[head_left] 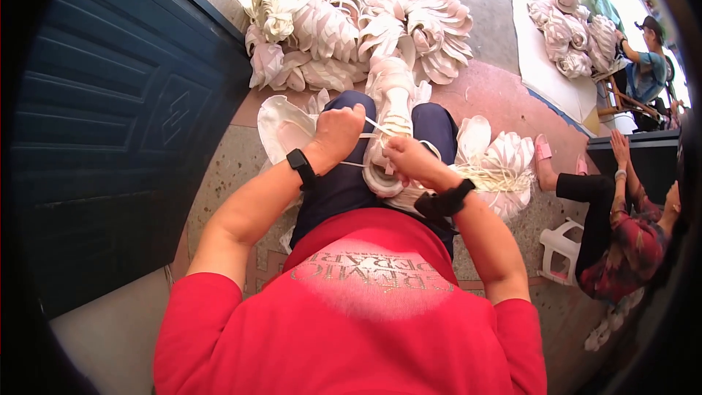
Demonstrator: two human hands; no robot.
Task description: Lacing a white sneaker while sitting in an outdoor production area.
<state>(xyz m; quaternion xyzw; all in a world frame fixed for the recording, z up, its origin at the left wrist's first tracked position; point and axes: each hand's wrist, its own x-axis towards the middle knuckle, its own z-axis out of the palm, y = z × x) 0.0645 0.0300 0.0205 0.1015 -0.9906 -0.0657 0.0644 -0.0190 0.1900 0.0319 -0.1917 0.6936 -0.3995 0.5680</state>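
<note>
Between my knees lies a pale pinkish-white shoe upper (380, 180), its round opening toward me. A chain of similar uppers (391, 88) runs on from it, away from me. My left hand (341, 132) is closed and lifted at the left of the upper, gripping a thin white lace (376, 126) that stretches across to the right. At the right side of the upper, my right hand (414, 160) is pinched around the lace near the lacing holes; its fingertips are partly hidden. Another strand of lace hangs below my left hand.
Large bundles of pale uppers (417, 18) lie ahead, with another bundle (504, 168) beside my right knee. A dark blue door (131, 102) stands at left. At right, a person (629, 241) sits near a white stool (561, 252); another person (647, 66) sits by more bundles (574, 33).
</note>
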